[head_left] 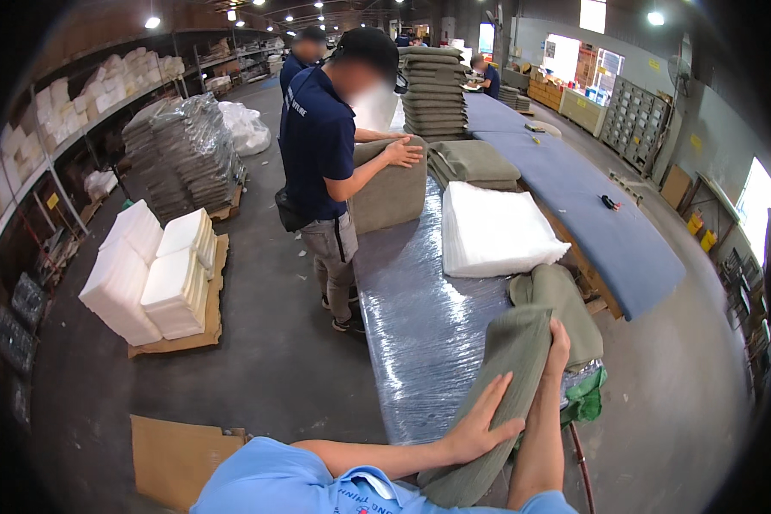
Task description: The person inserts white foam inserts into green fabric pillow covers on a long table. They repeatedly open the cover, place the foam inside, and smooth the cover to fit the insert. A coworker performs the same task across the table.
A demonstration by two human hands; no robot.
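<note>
The left hand (478,426) lies flat with fingers spread on an olive-green fabric cushion cover (507,377) at the near end of the plastic-wrapped table (420,334), while the right hand (558,344) grips the cover's right edge higher up — fingers curled over the cloth, thumb hidden. Just beyond the cover sits a stack of white foam pads (493,230), and farther along on the left a co-worker (325,163) in a dark blue shirt presses both hands on a stuffed olive cushion (392,193) — folded covers (475,163) lie to its right.
</note>
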